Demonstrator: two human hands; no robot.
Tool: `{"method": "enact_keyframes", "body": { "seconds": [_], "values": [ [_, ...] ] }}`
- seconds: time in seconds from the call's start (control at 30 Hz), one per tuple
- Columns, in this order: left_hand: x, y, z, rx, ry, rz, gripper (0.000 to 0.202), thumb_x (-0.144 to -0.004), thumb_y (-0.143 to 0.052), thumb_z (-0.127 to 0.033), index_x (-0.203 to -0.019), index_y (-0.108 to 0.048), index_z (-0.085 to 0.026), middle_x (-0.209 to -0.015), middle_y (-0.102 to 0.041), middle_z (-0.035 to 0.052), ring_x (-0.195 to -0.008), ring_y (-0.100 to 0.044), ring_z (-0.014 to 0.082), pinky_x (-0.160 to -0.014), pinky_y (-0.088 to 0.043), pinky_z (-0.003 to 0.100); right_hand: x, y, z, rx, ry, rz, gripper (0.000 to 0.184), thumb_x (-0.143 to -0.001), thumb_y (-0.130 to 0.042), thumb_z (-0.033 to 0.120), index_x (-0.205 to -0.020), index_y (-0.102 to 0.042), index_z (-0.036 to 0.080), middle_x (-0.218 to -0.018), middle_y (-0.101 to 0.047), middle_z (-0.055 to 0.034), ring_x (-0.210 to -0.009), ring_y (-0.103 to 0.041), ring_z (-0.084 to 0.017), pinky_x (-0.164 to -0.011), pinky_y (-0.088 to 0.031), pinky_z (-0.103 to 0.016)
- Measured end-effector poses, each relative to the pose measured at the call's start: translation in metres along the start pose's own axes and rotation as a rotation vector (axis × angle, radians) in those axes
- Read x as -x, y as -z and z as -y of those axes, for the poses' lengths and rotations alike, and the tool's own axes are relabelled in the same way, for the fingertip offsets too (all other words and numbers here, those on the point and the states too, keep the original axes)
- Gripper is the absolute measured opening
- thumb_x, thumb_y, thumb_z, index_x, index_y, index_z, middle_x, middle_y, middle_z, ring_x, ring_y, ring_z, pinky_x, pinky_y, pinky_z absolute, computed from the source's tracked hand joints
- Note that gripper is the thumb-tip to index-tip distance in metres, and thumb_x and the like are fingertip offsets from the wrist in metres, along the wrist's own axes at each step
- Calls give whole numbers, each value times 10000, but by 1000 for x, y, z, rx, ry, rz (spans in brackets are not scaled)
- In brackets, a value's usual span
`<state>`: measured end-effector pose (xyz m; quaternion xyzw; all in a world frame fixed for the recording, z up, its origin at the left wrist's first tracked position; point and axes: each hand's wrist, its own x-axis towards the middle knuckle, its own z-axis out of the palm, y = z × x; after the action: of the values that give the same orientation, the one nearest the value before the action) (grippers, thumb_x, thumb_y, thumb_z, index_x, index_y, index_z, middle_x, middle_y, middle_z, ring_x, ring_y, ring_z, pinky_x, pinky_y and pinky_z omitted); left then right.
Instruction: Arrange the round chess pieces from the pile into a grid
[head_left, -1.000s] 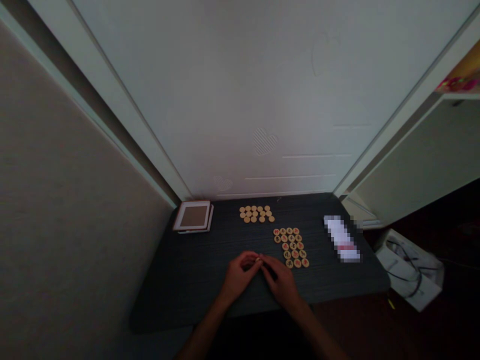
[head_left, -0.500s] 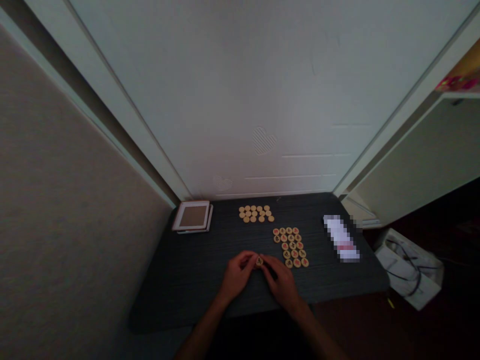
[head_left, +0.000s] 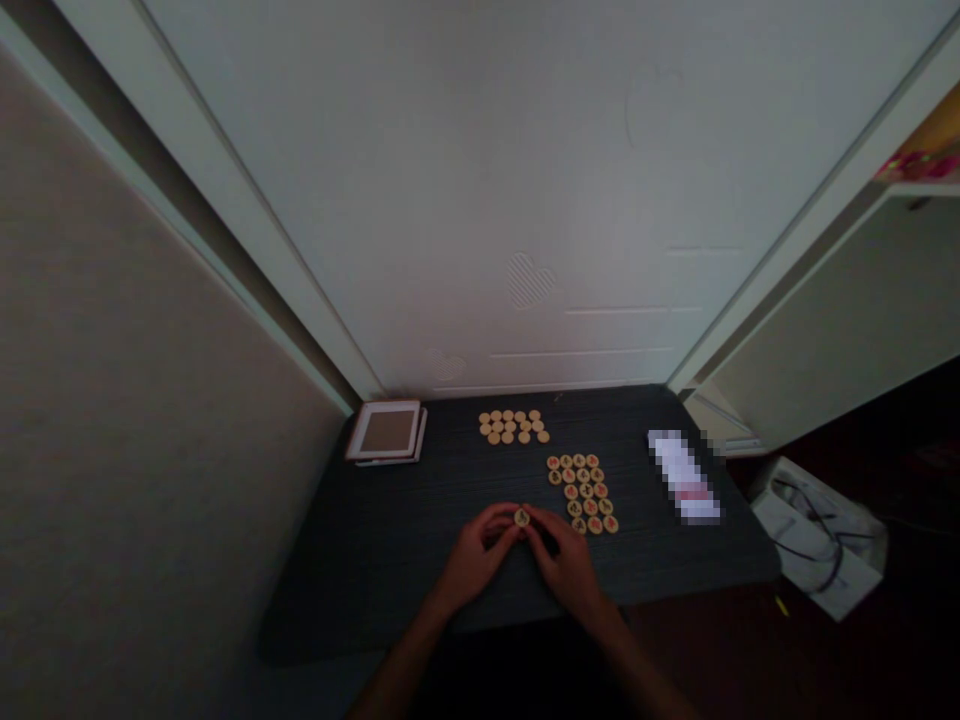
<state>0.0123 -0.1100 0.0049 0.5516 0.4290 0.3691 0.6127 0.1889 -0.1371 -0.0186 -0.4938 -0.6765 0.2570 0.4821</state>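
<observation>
Between the fingertips of both hands is a round wooden Chinese chess piece (head_left: 522, 517), its marked face turned up toward me. My left hand (head_left: 480, 545) pinches it from the left, and my right hand (head_left: 561, 550) from the right. Just right of my right hand lie several face-up chess pieces (head_left: 587, 491) in close rows, some with red characters and some with dark ones. Farther back, several pale chess pieces (head_left: 510, 427) lie with no marking visible, also in rows.
All of this lies on a dark table (head_left: 390, 540) against a white panel (head_left: 465, 200). Stacked flat at its back left are framed items (head_left: 384, 432). A blurred-out white object (head_left: 682, 478) lies at the right. Beside the table stands a white box (head_left: 821, 535) with cables.
The held chess piece has risen very slightly and its face is tilted more toward me. Both hands stay closed around it; the rows of pieces look the same.
</observation>
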Motion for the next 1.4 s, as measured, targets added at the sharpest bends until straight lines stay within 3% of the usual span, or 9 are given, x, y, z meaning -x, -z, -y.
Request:
{"method": "enact_keyframes", "body": {
  "seconds": [0.47,0.9,1.4],
  "values": [
    [0,-2,2,-110,-52,0,301,-917,-656,-322,-1200,-634,-221,-1125,-764,62,-1053,-725,225,-989,-550,361,-1,1,2,-26,-60,7,289,-957,-602,272,-1233,-690,275,-1117,-756,-55,-1000,-727,-218,-901,-589,-358],
    [10,-6,-13,-308,-123,6,246,-935,-611,-341,-1159,-698,-287,-1134,-766,25,-1035,-725,231,-977,-546,361,2,-2,0,-3,-172,-80,266,-926,-641,449,-1008,-749,221,-895,-777,-59,-782,-741,-216,-739,-606,-322],
    [8,-5,-12,-251,-84,-1,240,-913,-652,-369,-1117,-702,-253,-1084,-772,44,-1013,-727,230,-963,-550,350,3,0,-2,15,-141,-52,229,-975,-577,380,-1013,-742,225,-943,-775,-58,-866,-735,-219,-790,-580,-320]
  ]
}}
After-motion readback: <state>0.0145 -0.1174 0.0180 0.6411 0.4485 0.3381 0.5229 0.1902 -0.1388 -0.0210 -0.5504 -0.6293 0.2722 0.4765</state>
